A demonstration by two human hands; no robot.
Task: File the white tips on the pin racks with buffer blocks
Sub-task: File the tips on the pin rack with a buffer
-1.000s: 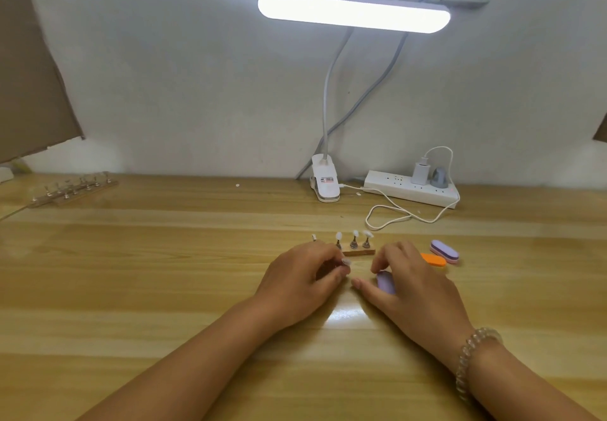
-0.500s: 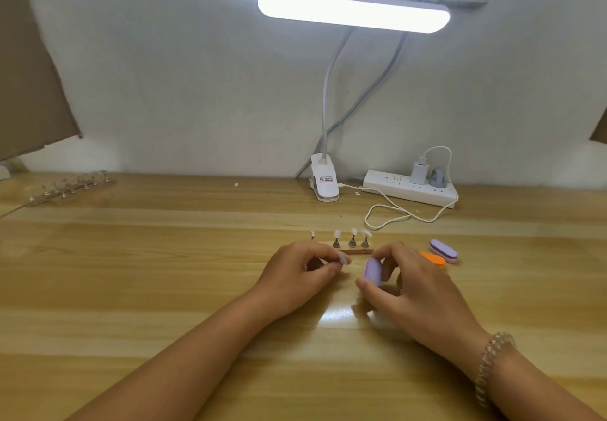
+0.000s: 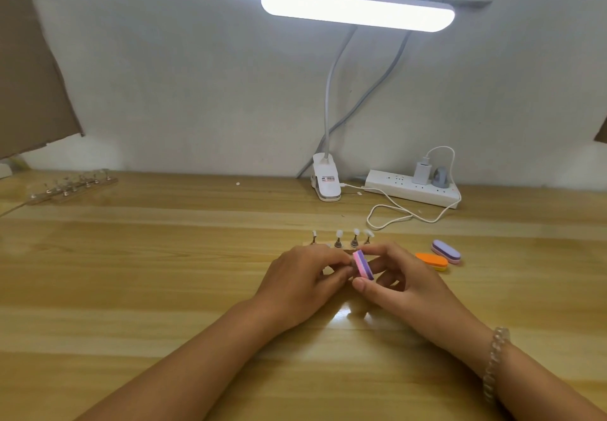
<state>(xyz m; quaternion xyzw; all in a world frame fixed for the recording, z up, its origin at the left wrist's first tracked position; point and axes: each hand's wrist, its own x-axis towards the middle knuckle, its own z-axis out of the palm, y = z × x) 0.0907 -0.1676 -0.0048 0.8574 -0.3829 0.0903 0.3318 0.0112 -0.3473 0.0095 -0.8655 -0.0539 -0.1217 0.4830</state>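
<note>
The right hand (image 3: 404, 276) grips a buffer block (image 3: 363, 265) with pink and purple layers. The block stands on edge, pinched between the thumb below and the forefinger above. The left hand (image 3: 302, 279) sits just beside the right hand. Its fingers are curled and its fingertips are drawn together against the block's left face. Whatever they pinch there is too small and hidden to make out, so I cannot tell if that hand holds anything.

Just beyond both hands, a pin rack (image 3: 341, 245) lies on the wooden surface (image 3: 164, 272). Its white tips (image 3: 339, 233) stand in a row on their pins, clear of the fingers. Near the outer side of the right hand lie an orange block (image 3: 432, 261) and a purple block (image 3: 446, 251), touching or nearly touching each other. Well away to the left of the left hand, toward the wall, rests a second rack (image 3: 72, 187) of clear plastic.

Far beyond the right hand, a clip lamp (image 3: 358, 9) shines, and a power strip (image 3: 412, 189) lies just to the right of its clamp. A bead bracelet (image 3: 496, 355) circles the right wrist.
</note>
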